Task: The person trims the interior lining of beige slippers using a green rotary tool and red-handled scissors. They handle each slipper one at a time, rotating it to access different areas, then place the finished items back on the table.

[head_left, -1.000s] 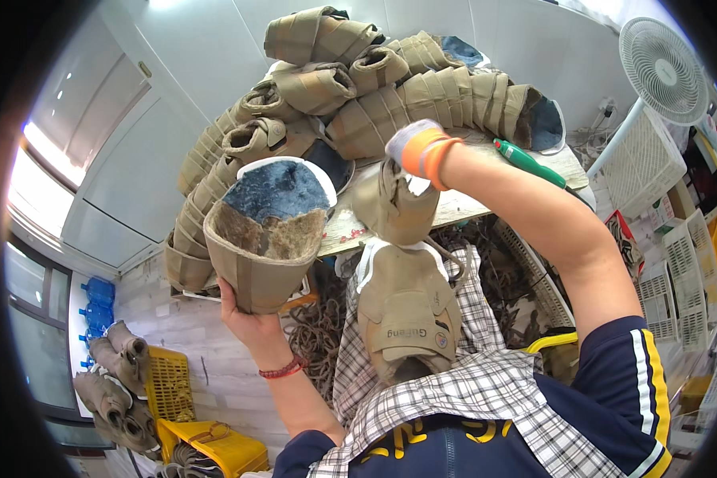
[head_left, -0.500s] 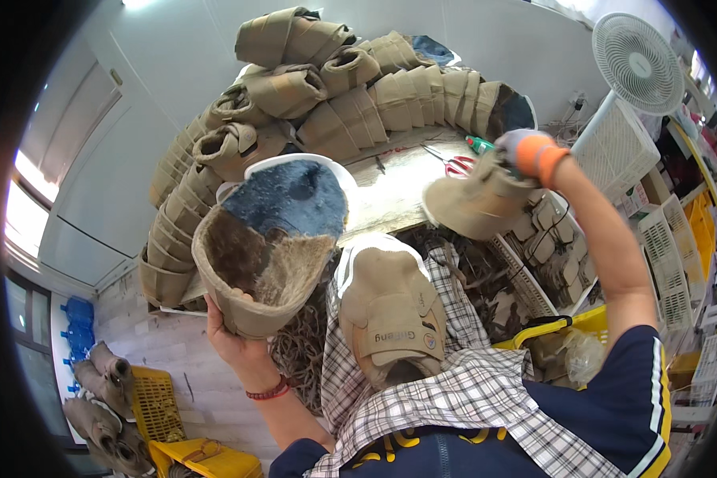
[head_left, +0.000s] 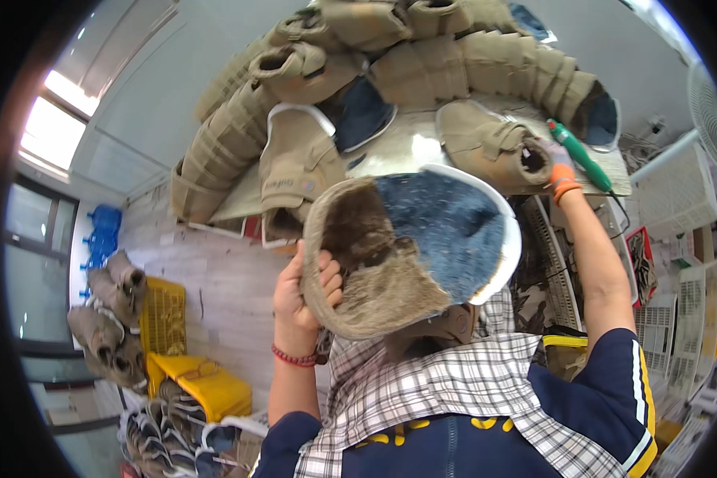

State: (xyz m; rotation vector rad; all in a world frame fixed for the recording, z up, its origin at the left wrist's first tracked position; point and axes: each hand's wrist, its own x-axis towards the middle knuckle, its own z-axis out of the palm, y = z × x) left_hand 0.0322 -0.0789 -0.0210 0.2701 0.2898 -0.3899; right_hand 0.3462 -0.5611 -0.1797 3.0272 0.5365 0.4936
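Note:
My left hand (head_left: 301, 291) is closed round the rim of a fur-lined shoe upper (head_left: 327, 231), fingers inside its opening. Brown fleece and a blue underside with a white edge face me. On the bench, another tan shoe upper (head_left: 486, 143) lies with its opening toward my right hand (head_left: 563, 163), which wears a grey glove with an orange cuff. That hand is between this upper and a green corded hand tool (head_left: 579, 155); its fingers are mostly hidden. A brown shoe upper (head_left: 430, 338) rests on my lap, largely covered by the one I hold.
Stacked tan uppers (head_left: 223, 143) curve along the back of the bench (head_left: 410, 151). One more upper (head_left: 299, 163) overhangs the near left edge. Yellow crates (head_left: 203, 386) and shoes (head_left: 115, 311) stand on the floor at left. White crates (head_left: 677, 191) and a fan (head_left: 713, 111) are at right.
The left hand's upper has moved right, over my lap, and tipped toward me. My right hand has lowered its upper onto the bench. The whole view has shifted.

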